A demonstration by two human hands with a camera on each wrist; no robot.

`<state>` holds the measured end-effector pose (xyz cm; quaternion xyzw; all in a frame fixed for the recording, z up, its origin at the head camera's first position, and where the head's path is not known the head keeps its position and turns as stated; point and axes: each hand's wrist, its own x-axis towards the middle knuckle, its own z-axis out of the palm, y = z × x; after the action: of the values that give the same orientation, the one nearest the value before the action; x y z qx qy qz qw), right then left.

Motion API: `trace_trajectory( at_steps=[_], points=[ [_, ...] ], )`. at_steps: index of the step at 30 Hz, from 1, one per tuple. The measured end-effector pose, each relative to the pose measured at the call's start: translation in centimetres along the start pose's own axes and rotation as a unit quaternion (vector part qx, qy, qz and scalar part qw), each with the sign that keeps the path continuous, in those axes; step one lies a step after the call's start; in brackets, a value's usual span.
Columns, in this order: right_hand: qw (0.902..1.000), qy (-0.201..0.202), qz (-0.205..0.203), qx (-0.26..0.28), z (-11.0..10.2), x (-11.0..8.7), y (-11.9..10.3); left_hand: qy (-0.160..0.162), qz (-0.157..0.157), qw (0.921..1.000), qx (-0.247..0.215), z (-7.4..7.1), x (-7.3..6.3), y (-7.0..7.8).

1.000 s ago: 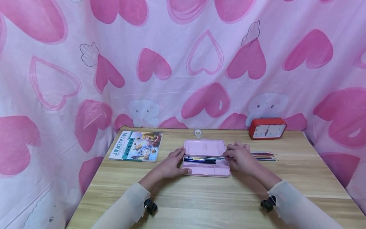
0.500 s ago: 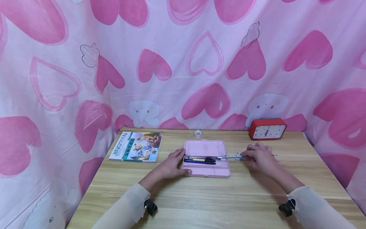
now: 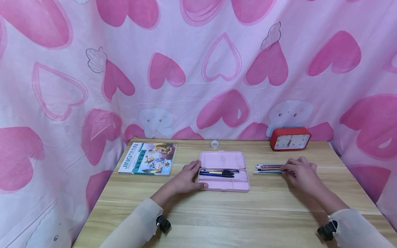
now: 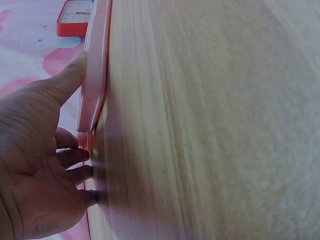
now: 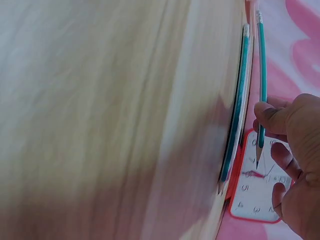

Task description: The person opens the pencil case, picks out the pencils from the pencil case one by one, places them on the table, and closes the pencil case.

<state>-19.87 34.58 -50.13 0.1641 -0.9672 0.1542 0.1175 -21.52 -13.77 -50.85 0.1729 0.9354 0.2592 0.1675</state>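
A pink pencil case [image 3: 241, 186] lies with its lid folded back on the table, several pens [image 3: 217, 173] in its rear compartment. My left hand [image 3: 183, 179] holds the case by its left end, thumb [image 4: 72, 72] on the front rim and fingers along the side. To the right, my right hand [image 3: 301, 174] pinches a green pencil [image 5: 262, 65] between thumb and fingertips, white end toward the case and sharpened tip pointing back under the palm. Beside it several pencils [image 3: 268, 168] lie side by side on the table, partly covered by the hand in the head view.
A picture book [image 3: 149, 158] lies at the back left. Near the back edge, behind the case, is a small tape roll [image 3: 214, 144]. A red clock [image 3: 290, 139] stands at the back right, before a pink heart-patterned curtain [image 3: 223, 106].
My right hand has moved right with the pencil, out from over the case to the row of pencils. The left hand has stayed on the case.
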Motion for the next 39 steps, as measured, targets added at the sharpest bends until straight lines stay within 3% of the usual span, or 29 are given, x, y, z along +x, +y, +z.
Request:
trace_trajectory(
  at_steps=[10,39],
  points=[
    [0.9991,-0.032,0.026,0.002,-0.1,-0.9,1.1,0.003,0.009,0.9999,-0.006,0.1,0.0,-0.3],
    [0.9983,-0.041,0.039,-0.013,1.0,-0.7,1.7,0.002,0.006,1.0,-0.007,0.1,0.1,-0.3]
  ],
)
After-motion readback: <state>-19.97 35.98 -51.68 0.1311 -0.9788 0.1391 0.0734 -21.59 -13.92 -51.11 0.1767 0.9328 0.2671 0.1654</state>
